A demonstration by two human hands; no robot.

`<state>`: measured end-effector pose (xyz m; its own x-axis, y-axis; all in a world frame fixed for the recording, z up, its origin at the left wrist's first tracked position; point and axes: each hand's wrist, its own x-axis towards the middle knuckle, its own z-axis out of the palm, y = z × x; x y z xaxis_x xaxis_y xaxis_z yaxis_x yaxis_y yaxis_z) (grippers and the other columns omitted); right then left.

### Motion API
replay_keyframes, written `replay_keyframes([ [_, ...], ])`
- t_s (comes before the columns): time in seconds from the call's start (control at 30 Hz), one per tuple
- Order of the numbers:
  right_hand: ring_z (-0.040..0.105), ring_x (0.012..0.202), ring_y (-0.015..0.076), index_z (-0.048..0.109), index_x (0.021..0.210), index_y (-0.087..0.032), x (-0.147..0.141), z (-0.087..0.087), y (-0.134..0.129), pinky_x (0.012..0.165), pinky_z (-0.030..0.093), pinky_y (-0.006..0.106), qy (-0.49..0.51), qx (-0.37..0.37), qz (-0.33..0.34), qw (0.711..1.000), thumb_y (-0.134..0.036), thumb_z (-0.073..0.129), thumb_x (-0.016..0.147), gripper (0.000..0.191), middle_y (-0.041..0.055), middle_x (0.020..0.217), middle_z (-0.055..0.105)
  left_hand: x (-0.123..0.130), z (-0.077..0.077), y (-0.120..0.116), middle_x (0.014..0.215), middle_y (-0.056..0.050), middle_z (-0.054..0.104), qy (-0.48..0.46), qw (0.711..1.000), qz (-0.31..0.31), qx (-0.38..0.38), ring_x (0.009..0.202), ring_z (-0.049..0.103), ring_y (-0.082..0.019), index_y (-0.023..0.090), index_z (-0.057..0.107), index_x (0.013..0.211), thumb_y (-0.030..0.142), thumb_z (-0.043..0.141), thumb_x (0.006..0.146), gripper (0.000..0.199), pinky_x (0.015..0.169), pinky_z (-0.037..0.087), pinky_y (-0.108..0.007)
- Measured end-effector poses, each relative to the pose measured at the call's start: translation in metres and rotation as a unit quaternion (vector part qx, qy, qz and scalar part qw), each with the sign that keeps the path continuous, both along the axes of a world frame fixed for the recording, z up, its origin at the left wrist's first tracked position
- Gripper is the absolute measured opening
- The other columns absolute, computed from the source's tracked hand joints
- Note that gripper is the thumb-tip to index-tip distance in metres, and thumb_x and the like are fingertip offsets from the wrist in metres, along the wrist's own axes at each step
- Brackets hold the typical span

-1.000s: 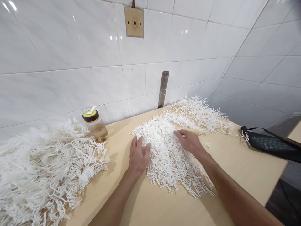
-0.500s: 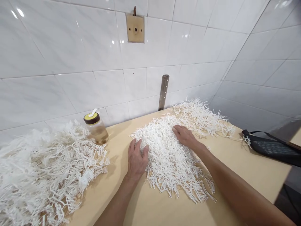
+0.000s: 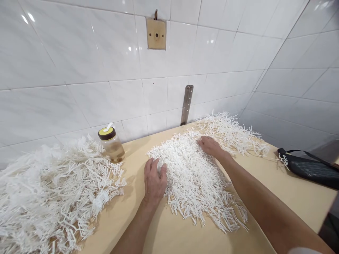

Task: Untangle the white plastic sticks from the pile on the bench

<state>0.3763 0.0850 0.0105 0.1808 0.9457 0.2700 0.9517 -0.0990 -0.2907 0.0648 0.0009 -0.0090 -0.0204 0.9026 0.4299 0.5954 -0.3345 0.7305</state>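
Note:
A flat heap of short white plastic-like pieces (image 3: 188, 169) lies on the tan table (image 3: 132, 218) in front of me. At the heap's left edge rests my left hand (image 3: 155, 178), its fingers apart and touching the pieces, holding nothing. My right hand (image 3: 209, 145) is at the heap's upper right edge, fingers bent and pressed together at the pieces; whatever is between the fingertips is hidden. Branching white strands form a large tangled pile (image 3: 53, 194) on the left. Another, smaller pile of strands (image 3: 230, 132) lies at the back right, just beyond my right hand.
A jar of brownish liquid with a yellow and brown lid (image 3: 112, 144) stands beside the left pile. A metal strip (image 3: 186, 105) leans on the tiled wall (image 3: 79, 53). On the right edge of the table lies a black mesh bag (image 3: 309, 168).
My right hand has shifted slightly up along the heap's edge and its fingers are more bent. My left hand stays nearly in place. The whole view has shifted a little.

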Motion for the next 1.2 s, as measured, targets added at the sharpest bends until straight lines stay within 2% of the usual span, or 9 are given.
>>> replay_keyframes([
  [0.13, 0.062, 0.075, 0.0234, 0.063, 0.079, -0.019, -0.008, -0.006, -0.008, 0.071, 0.045, 0.033, 0.004, -0.024, 0.044, 0.999, -0.045, 0.029, 0.097, 0.046, 0.0091, 0.079, 0.067, 0.000, 0.000, 0.000, 0.130, -0.015, 0.053, -0.014, 1.000, -0.004, 0.001, 0.129, 0.046, -0.027, 0.017, 0.062, 0.117, 0.041, 0.047, 0.093, 0.037, 0.110, 0.040, -0.047],
  [0.2, 0.062, 0.072, 0.0226, 0.064, 0.078, -0.020, -0.009, -0.004, -0.009, 0.069, 0.045, 0.032, 0.005, -0.021, 0.055, 0.998, -0.049, 0.027, 0.098, 0.051, 0.0064, 0.073, 0.066, 0.000, -0.001, 0.000, 0.130, -0.014, 0.054, -0.019, 1.000, -0.004, 0.004, 0.129, 0.046, -0.026, 0.019, 0.062, 0.116, 0.041, 0.048, 0.093, 0.035, 0.109, 0.040, -0.046],
  [0.33, 0.062, 0.100, 0.0294, 0.066, 0.099, -0.017, -0.003, 0.003, 0.008, 0.086, 0.045, 0.038, -0.004, 0.013, 0.037, 0.999, -0.043, 0.026, 0.098, 0.048, 0.0139, 0.101, 0.069, 0.000, -0.004, 0.000, 0.129, -0.014, 0.053, -0.008, 1.000, 0.006, 0.018, 0.129, 0.046, -0.026, 0.018, 0.062, 0.116, 0.040, 0.048, 0.093, 0.035, 0.111, 0.038, -0.047],
  [0.43, 0.046, 0.128, 0.0322, 0.055, 0.124, -0.012, -0.003, 0.004, 0.030, 0.101, 0.038, 0.041, -0.009, 0.020, 0.045, 0.999, -0.039, 0.038, 0.096, 0.043, 0.0194, 0.134, 0.055, 0.000, -0.005, 0.000, 0.131, -0.014, 0.052, -0.002, 0.999, 0.014, 0.036, 0.131, 0.044, -0.027, 0.018, 0.062, 0.116, 0.039, 0.048, 0.093, 0.034, 0.112, 0.037, -0.048],
  [0.6, 0.050, 0.123, 0.0318, 0.057, 0.117, -0.014, -0.011, -0.002, 0.049, 0.099, 0.040, 0.042, -0.008, -0.024, 0.080, 0.996, -0.040, 0.039, 0.096, 0.038, 0.0199, 0.124, 0.060, 0.001, -0.005, 0.001, 0.132, -0.014, 0.052, 0.009, 0.998, 0.019, 0.052, 0.131, 0.044, -0.027, 0.018, 0.063, 0.115, 0.037, 0.049, 0.093, 0.032, 0.113, 0.036, -0.049],
  [0.8, 0.059, 0.098, 0.0234, 0.058, 0.092, -0.019, -0.028, 0.001, 0.019, 0.089, 0.043, 0.035, -0.006, -0.048, 0.142, 0.989, -0.040, 0.028, 0.100, 0.037, 0.0102, 0.096, 0.065, 0.001, -0.005, 0.002, 0.131, -0.015, 0.053, 0.013, 0.999, 0.012, 0.042, 0.130, 0.045, -0.027, 0.017, 0.063, 0.115, 0.037, 0.048, 0.094, 0.033, 0.111, 0.038, -0.048],
  [0.97, 0.062, 0.082, 0.0211, 0.060, 0.088, -0.022, -0.039, 0.005, -0.007, 0.077, 0.047, 0.033, 0.017, -0.056, 0.194, 0.979, -0.052, 0.023, 0.100, 0.049, 0.0062, 0.089, 0.067, 0.002, -0.005, 0.000, 0.132, -0.014, 0.053, 0.012, 0.999, 0.007, 0.037, 0.131, 0.044, -0.028, 0.017, 0.063, 0.115, 0.037, 0.048, 0.094, 0.033, 0.111, 0.037, -0.048],
  [1.07, 0.062, 0.100, 0.0262, 0.064, 0.100, -0.021, -0.036, 0.010, 0.007, 0.089, 0.046, 0.038, 0.028, -0.014, 0.142, 0.989, -0.052, 0.022, 0.099, 0.053, 0.0106, 0.103, 0.069, 0.001, -0.005, 0.000, 0.130, -0.013, 0.054, 0.008, 0.999, 0.006, 0.046, 0.131, 0.044, -0.027, 0.018, 0.063, 0.115, 0.035, 0.047, 0.094, 0.031, 0.112, 0.036, -0.048],
  [1.2, 0.039, 0.136, 0.0309, 0.052, 0.132, -0.014, -0.031, 0.011, 0.049, 0.109, 0.032, 0.042, 0.029, -0.008, 0.105, 0.994, -0.049, 0.028, 0.099, 0.054, 0.0177, 0.141, 0.051, -0.001, -0.004, 0.000, 0.130, -0.014, 0.054, 0.013, 0.998, 0.016, 0.056, 0.131, 0.044, -0.027, 0.018, 0.064, 0.113, 0.035, 0.047, 0.094, 0.031, 0.113, 0.035, -0.050],
])
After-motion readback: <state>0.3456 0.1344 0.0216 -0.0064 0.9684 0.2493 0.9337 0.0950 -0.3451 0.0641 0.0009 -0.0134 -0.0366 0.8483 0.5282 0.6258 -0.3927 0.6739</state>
